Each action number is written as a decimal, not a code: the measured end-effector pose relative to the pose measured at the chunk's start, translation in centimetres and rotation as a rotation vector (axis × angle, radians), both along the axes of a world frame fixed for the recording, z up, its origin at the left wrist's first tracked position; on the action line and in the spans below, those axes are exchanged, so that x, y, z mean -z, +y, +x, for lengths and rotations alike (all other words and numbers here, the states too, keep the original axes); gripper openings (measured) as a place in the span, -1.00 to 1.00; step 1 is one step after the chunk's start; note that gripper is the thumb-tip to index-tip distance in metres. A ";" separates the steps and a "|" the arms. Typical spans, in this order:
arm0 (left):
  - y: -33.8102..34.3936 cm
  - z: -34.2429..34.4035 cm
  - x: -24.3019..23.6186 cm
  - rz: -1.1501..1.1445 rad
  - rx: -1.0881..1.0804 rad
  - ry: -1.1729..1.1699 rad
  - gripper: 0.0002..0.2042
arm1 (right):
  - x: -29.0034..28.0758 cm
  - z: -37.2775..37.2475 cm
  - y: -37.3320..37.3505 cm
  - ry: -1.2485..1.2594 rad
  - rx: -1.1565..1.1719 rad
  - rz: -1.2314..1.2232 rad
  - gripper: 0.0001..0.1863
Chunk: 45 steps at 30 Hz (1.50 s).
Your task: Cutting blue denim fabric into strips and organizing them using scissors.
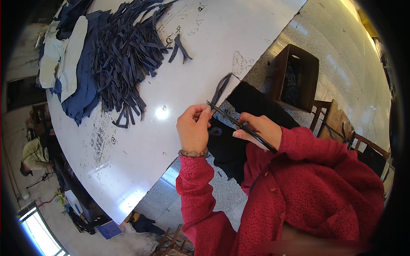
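Over the near edge of the white table, my left hand (194,128) pinches a narrow dark navy fabric strip (221,88) between thumb and fingers. The strip is folded into a loop that stretches away across the tabletop. My right hand (261,129) is closed around dark scissors (228,117), whose blade tips reach the strip right beside my left fingertips. Whether the blades are apart is too small to tell. A large heap of similar navy strips (124,55) lies farther off on the left of the table.
Pale cut pieces (74,57) and navy cloth (92,94) lie by the heap on the white table (171,85). Black cloth (260,104) hangs below its edge. A brown bin (277,77) stands on the right floor near a wooden chair (322,112). Another person (36,153) is at far left.
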<state>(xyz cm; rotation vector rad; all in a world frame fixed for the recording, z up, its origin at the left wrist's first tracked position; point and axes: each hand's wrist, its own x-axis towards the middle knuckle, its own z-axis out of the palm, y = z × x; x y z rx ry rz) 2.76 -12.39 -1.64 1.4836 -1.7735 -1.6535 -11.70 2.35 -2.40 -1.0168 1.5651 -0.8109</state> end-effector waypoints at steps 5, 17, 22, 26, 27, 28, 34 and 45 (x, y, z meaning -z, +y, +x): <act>0.0 0.5 -0.4 0.005 -0.024 0.002 -0.87 | -0.8 -0.7 -0.5 0.063 -0.047 0.001 -0.54; 1.3 -3.2 -2.2 0.116 0.032 0.161 -0.90 | -1.3 -5.2 1.9 -0.255 -0.033 -0.094 -0.31; -5.5 -2.4 0.3 -0.223 -0.308 0.185 -0.89 | -1.6 -6.0 0.2 -0.437 0.161 -0.086 -0.47; 1.2 -3.6 -2.9 0.038 -0.103 0.370 -0.91 | -1.6 -5.8 -1.5 -0.502 0.306 -0.219 -0.48; 2.9 -3.8 -3.2 0.067 -0.060 0.374 -0.91 | -1.7 -5.4 -1.9 -0.501 0.314 -0.220 -0.48; 4.0 -3.6 -3.2 0.085 -0.048 0.383 -0.91 | -1.8 -5.0 -2.3 -0.580 0.336 -0.281 -0.48; 5.8 -3.2 -2.6 0.080 -0.035 0.352 -0.91 | -2.4 -3.9 -2.6 -0.545 0.310 -0.241 -0.51; 5.7 0.6 -0.9 0.189 -0.011 0.268 -0.84 | -1.6 -4.1 -2.2 -0.456 0.323 -0.308 -0.54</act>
